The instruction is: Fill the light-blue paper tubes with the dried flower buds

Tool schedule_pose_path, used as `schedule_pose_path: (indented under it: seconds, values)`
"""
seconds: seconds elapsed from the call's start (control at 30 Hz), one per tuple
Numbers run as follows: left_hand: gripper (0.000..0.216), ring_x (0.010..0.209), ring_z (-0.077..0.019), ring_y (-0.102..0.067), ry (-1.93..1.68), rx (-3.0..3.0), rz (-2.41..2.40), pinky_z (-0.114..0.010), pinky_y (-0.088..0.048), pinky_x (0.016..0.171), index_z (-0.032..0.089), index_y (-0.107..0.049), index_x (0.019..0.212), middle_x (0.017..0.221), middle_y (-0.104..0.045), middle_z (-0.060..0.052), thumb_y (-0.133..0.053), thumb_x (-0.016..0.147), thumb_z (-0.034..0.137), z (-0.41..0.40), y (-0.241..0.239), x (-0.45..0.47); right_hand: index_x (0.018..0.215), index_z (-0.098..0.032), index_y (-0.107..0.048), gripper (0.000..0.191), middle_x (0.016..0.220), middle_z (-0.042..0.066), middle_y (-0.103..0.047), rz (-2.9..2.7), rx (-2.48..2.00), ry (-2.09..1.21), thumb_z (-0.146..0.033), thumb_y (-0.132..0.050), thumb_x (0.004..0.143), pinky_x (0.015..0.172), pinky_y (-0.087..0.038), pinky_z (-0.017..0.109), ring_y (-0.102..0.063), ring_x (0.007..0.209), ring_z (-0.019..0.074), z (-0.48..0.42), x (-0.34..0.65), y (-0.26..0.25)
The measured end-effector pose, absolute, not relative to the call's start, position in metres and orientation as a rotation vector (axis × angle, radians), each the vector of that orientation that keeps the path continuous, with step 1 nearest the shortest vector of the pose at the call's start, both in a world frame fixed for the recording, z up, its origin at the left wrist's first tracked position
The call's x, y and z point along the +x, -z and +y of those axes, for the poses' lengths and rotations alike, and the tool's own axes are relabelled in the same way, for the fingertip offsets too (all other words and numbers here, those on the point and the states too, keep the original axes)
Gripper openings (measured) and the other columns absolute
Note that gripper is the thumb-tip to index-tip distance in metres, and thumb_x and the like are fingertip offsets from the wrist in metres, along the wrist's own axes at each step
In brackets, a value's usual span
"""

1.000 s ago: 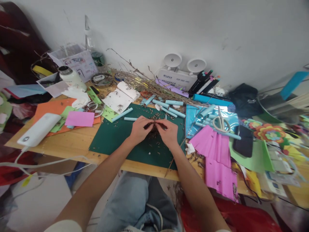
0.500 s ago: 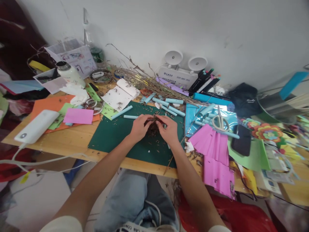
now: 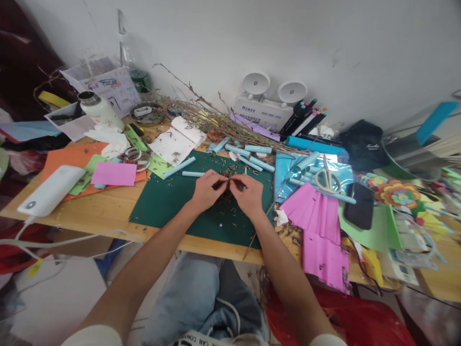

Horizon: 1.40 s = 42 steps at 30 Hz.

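Observation:
My left hand (image 3: 206, 190) and my right hand (image 3: 248, 194) meet over the dark green cutting mat (image 3: 169, 204). Both are closed, fingertips pinching a small dark clump of dried plant bits (image 3: 226, 188) between them. Crumbs of the same dry matter lie scattered on the mat around the hands. Several rolled light-blue paper tubes (image 3: 252, 156) lie just beyond the hands. A bundle of bare dry twigs (image 3: 212, 117) stretches across the back of the table.
Pink folded paper (image 3: 317, 226), scissors (image 3: 326, 179) and a black phone (image 3: 355, 206) lie to the right. A white power bank (image 3: 48, 191), pink note (image 3: 114, 174), orange paper and white bottle (image 3: 99, 110) sit at left. A twin-head lamp (image 3: 268, 103) stands against the wall.
The hands spread slightly around the clump half a second ago, then drew their fingertips together again. The view shifted a little; nothing else moved.

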State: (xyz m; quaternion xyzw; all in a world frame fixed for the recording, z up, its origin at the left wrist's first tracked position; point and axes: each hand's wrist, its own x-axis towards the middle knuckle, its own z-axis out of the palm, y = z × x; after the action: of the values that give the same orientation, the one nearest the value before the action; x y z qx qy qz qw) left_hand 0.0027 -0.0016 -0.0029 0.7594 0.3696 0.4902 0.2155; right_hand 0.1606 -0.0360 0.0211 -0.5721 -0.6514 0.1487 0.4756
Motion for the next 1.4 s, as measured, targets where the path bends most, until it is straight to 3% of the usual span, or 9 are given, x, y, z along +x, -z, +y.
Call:
schedule_pose_path:
  seconds: [0.2, 0.4, 0.47, 0.57, 0.67, 0.8, 1.03, 1.2, 1.4]
  values:
    - [0.015, 0.079, -0.0156, -0.063, -1.38, 2.126, 1.12, -0.031, -0.053, 0.073, 0.019, -0.073, 0.093, 0.084, -0.072, -0.005, -0.06, 0.091, 0.025, 0.004, 0.001, -0.003, 0.088, -0.02, -0.075, 0.017, 0.079, 0.003, -0.074, -1.386, -1.464, -0.419, -0.03, -0.061, 0.084, 0.069, -0.057, 0.031, -0.067, 0.068, 0.0179, -0.031, 0.172, -0.018]
    - [0.026, 0.101, -0.0228, -0.06, -1.136, 2.47, 1.095, -0.044, -0.05, 0.092, 0.019, -0.071, 0.11, 0.112, -0.069, -0.01, -0.05, 0.094, 0.023, 0.004, -0.001, -0.006, 0.107, -0.022, -0.074, 0.026, 0.102, 0.008, -0.073, -1.837, -1.438, -0.363, -0.023, -0.061, 0.085, 0.087, -0.055, 0.037, -0.068, 0.092, 0.0218, -0.029, 0.177, -0.015]
    - [0.029, 0.105, -0.025, -0.058, -1.07, 2.509, 1.136, -0.046, -0.048, 0.096, 0.018, -0.069, 0.115, 0.114, -0.066, -0.012, -0.048, 0.095, 0.023, 0.003, -0.002, -0.006, 0.112, -0.021, -0.072, 0.031, 0.101, 0.009, -0.071, -1.953, -1.483, -0.331, -0.022, -0.066, 0.082, 0.088, -0.055, 0.039, -0.066, 0.094, 0.0237, -0.029, 0.177, -0.013]
    - [0.032, 0.106, -0.027, -0.057, -1.033, 2.522, 1.215, -0.048, -0.046, 0.097, 0.016, -0.065, 0.119, 0.112, -0.066, -0.014, -0.045, 0.097, 0.025, 0.003, -0.003, -0.007, 0.105, -0.021, -0.074, 0.025, 0.093, 0.008, -0.072, -1.972, -1.502, -0.317, -0.017, -0.059, 0.086, 0.083, -0.055, 0.036, -0.067, 0.087, 0.0223, -0.028, 0.177, -0.012]
    - [0.032, 0.106, -0.0261, -0.059, -1.082, 2.493, 1.185, -0.047, -0.047, 0.096, 0.017, -0.063, 0.123, 0.113, -0.068, -0.013, -0.047, 0.097, 0.028, 0.003, -0.003, -0.005, 0.101, -0.021, -0.075, 0.025, 0.096, 0.008, -0.073, -1.813, -1.437, -0.295, -0.017, -0.053, 0.091, 0.083, -0.055, 0.034, -0.068, 0.087, 0.02, -0.029, 0.177, -0.017]
    - [0.034, 0.103, -0.023, -0.064, -1.202, 2.473, 1.001, -0.042, -0.052, 0.092, 0.019, -0.062, 0.123, 0.115, -0.071, -0.011, -0.06, 0.093, 0.034, 0.002, -0.001, -0.002, 0.101, -0.023, -0.075, 0.02, 0.095, 0.005, -0.075, -1.564, -1.384, -0.462, -0.025, -0.06, 0.088, 0.079, -0.058, 0.033, -0.069, 0.083, 0.0187, -0.033, 0.17, -0.02]
    - [0.016, 0.085, -0.0153, -0.069, -1.364, 2.306, 0.955, -0.032, -0.056, 0.079, 0.02, -0.072, 0.1, 0.095, -0.077, -0.006, -0.058, 0.094, 0.026, 0.0, 0.001, -0.002, 0.089, -0.02, -0.075, 0.019, 0.083, 0.004, -0.076, -1.186, -1.259, -0.931, -0.033, -0.074, 0.075, 0.074, -0.061, 0.036, -0.072, 0.076, 0.021, -0.03, 0.162, -0.011]
    - [0.012, 0.083, -0.0151, -0.069, -1.374, 2.214, 1.025, -0.031, -0.056, 0.08, 0.019, -0.072, 0.092, 0.089, -0.076, -0.005, -0.06, 0.092, 0.024, 0.0, -0.002, -0.002, 0.097, -0.022, -0.077, 0.022, 0.099, 0.005, -0.076, -1.343, -1.192, -0.844, -0.027, -0.073, 0.076, 0.086, -0.059, 0.035, -0.072, 0.093, 0.0204, -0.031, 0.163, -0.014]
    - [0.01, 0.077, -0.0138, -0.064, -1.252, 2.211, 1.084, -0.026, -0.052, 0.073, 0.018, -0.069, 0.094, 0.083, -0.07, -0.003, -0.062, 0.087, 0.02, -0.001, -0.002, 0.0, 0.086, -0.022, -0.078, 0.012, 0.082, 0.002, -0.077, -1.391, -1.342, -0.661, -0.025, -0.069, 0.078, 0.07, -0.059, 0.03, -0.071, 0.073, 0.0175, -0.035, 0.16, -0.018]
